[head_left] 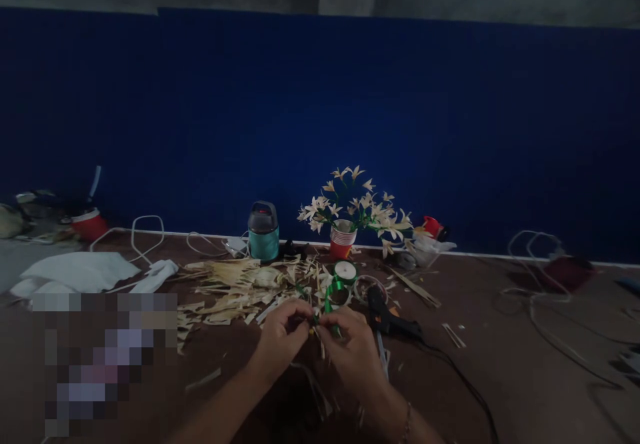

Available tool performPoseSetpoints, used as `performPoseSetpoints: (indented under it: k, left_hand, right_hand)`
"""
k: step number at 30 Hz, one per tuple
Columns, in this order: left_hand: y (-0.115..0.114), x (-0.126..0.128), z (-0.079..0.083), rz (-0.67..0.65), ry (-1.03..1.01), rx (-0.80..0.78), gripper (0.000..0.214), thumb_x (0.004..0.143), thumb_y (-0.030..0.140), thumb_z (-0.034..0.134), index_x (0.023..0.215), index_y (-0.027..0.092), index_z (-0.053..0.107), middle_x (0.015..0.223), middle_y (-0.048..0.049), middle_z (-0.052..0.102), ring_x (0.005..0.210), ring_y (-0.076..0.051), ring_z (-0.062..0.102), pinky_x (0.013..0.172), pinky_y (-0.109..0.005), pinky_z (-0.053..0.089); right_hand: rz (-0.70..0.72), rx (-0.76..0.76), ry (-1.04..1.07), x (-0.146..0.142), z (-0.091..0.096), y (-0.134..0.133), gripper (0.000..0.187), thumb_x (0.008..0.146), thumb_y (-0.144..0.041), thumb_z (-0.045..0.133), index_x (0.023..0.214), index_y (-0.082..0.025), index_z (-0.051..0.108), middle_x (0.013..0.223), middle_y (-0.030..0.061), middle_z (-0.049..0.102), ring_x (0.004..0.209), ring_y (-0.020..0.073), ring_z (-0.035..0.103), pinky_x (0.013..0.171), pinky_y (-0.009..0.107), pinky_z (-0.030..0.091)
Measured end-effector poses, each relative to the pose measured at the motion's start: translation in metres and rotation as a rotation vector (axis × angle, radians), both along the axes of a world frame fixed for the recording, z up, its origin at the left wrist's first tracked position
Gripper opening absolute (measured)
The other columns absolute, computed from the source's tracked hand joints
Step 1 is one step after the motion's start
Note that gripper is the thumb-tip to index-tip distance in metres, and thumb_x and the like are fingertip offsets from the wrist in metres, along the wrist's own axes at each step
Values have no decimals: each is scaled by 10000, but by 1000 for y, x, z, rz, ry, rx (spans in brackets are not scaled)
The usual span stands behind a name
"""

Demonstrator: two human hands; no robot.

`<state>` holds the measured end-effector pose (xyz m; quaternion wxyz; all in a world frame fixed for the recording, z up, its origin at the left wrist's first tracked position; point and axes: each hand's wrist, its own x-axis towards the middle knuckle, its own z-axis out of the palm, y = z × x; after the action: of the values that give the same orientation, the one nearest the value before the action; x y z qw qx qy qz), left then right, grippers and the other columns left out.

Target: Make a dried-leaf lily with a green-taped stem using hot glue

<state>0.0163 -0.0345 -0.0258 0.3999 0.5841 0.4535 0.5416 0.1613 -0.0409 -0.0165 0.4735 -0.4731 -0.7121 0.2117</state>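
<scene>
In the lower middle my left hand [283, 337] and my right hand [350, 344] meet, their fingertips nearly touching. My right hand pinches the end of a shiny green ribbon [332, 289], which curls up above its fingers. The fingers of my left hand are closed on something small, mostly hidden, with a bit of green and yellow showing near the tips. Just beyond the hands stands a ribbon spool [345, 271] with a white face. Dry husk strips [235, 281] lie heaped past my left hand.
Behind the spool, a red-and-white cup [343, 241] holds pale husk flowers [370, 207] on green stems. A teal-and-dark container [263, 232] stands left of it. Right of my right hand lies a black glue gun [393, 317] with its cord trailing forward. A blue panel [300, 111] rises behind.
</scene>
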Motion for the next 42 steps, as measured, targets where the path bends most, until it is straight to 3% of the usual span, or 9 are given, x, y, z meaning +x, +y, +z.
performPoseSetpoints:
  k: [5,10,13,19,22,25,33,38,42]
  left_hand:
    - [-4,3,4,59,47,40,107,685,229,586,604,174,627,786,-72,639,788,-201,589,734,-290,449]
    - [-4,11,0,127,-66,-101,75,613,233,661,582,166,652,807,-71,648,810,-216,591,759,-304,451]
    - [-4,11,-1,111,-168,-209,97,625,250,659,592,159,667,852,-68,654,844,-215,589,795,-305,442]
    - [0,2,-1,46,-185,-251,146,644,291,650,628,147,670,907,-65,641,843,-205,580,750,-278,448]
    - [2,1,-2,-20,-130,-242,156,655,293,628,608,146,653,977,-69,623,810,-196,586,704,-272,459]
    - [2,2,-2,-71,-35,-178,130,668,268,606,630,151,646,944,-71,621,818,-198,582,719,-281,458]
    - [0,3,-2,-57,168,-32,99,672,147,550,616,160,631,867,-72,595,828,-186,577,737,-281,454]
    - [-3,6,-5,-21,309,29,116,681,124,530,617,166,616,851,-63,593,774,-166,580,666,-257,458]
    - [-4,9,-6,81,394,133,119,674,111,525,606,175,599,777,-48,606,732,-162,582,660,-261,456]
  right_hand:
    - [-4,136,-61,0,0,-4,111,729,-119,556,693,-205,616,664,2,631,662,161,559,700,315,356]
    - [-23,174,-65,-2,-3,-5,134,728,-93,528,690,-200,599,670,3,634,659,158,555,701,324,335]
    - [-34,170,-87,-5,-5,-6,129,736,-100,538,702,-200,612,683,4,645,675,156,569,724,331,332]
    - [-56,147,-122,2,1,-1,146,783,-168,524,851,-215,645,807,42,669,789,196,593,762,354,374]
    - [70,49,-28,9,3,5,271,834,-193,450,1070,-212,582,1043,87,625,988,215,550,843,363,410]
    - [252,-128,49,12,3,9,325,850,-196,420,1153,-216,537,1139,81,584,1071,196,520,915,341,406]
    - [300,-205,42,11,2,17,148,764,-175,542,828,-178,675,823,54,634,806,180,597,753,286,468]
    - [230,-253,-54,15,0,19,133,730,-132,544,707,-166,670,711,38,644,705,172,599,671,264,456]
    - [146,-211,-106,12,0,13,139,747,-109,506,708,-170,624,713,28,623,685,162,574,638,250,433]
